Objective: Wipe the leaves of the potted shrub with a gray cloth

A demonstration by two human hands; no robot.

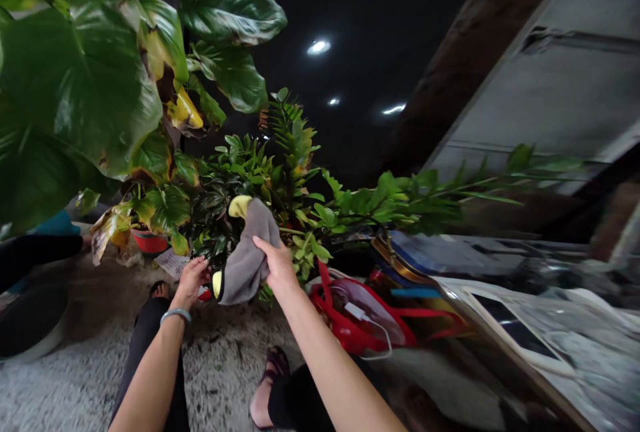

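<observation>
My right hand (276,261) grips a grey cloth (247,260) with yellow patches on its folded ends and a dark edge. The cloth hangs in front of a bushy potted plant with small dark green leaves (210,202). To its left, my left hand (193,280) has its fingers drawn together at the plant's lower leaves, with a bracelet on the wrist. Whatever lies between those fingertips is too small to make out. Something red and white (205,294) shows just beside that hand, partly hidden.
Large glossy leaves (85,79) fill the upper left above a red pot (149,241). On the right are a red bag (345,325) with a white cable and a cluttered surface (590,352). A dark basin (35,315) stands at the left.
</observation>
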